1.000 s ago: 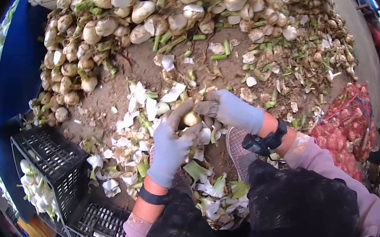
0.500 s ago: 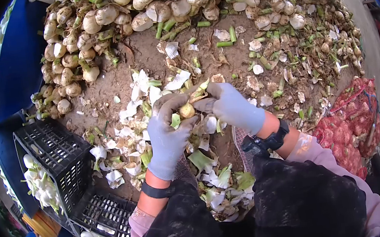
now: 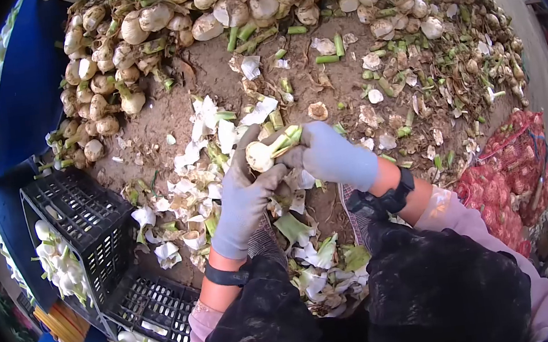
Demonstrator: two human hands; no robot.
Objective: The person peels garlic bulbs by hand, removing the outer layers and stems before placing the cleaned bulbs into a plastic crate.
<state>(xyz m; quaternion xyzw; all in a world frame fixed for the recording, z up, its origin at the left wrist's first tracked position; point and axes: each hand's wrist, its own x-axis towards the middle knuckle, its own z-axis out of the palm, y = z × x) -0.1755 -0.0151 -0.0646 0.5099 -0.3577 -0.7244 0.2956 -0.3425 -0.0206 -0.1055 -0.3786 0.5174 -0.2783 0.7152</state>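
Observation:
A pale garlic bulb [image 3: 259, 156] with a short green stem lies between my two gloved hands. The thumb and fingers of my left hand [image 3: 239, 192] are closed round the bulb. My right hand [image 3: 339, 153], also in a grey glove with dirty fingertips, is closed at the end of the stem; its fingertips are partly hidden. Beneath the hands, peeled white skins [image 3: 189, 194] and leaf scraps are scattered over the soil.
Unpeeled bulbs are heaped [image 3: 229, 10] at the far side. At left stand black plastic crates [image 3: 76, 210], with cleaned white bulbs [image 3: 59, 263] beside them. Red mesh sacks [image 3: 493, 196] full of bulbs lie at right. Blue sheeting [image 3: 32, 90] hangs at far left.
The bulb has turned in my hands: its pale face and green stem now show. A round brown skin piece now lies uncovered on the soil beyond my right hand.

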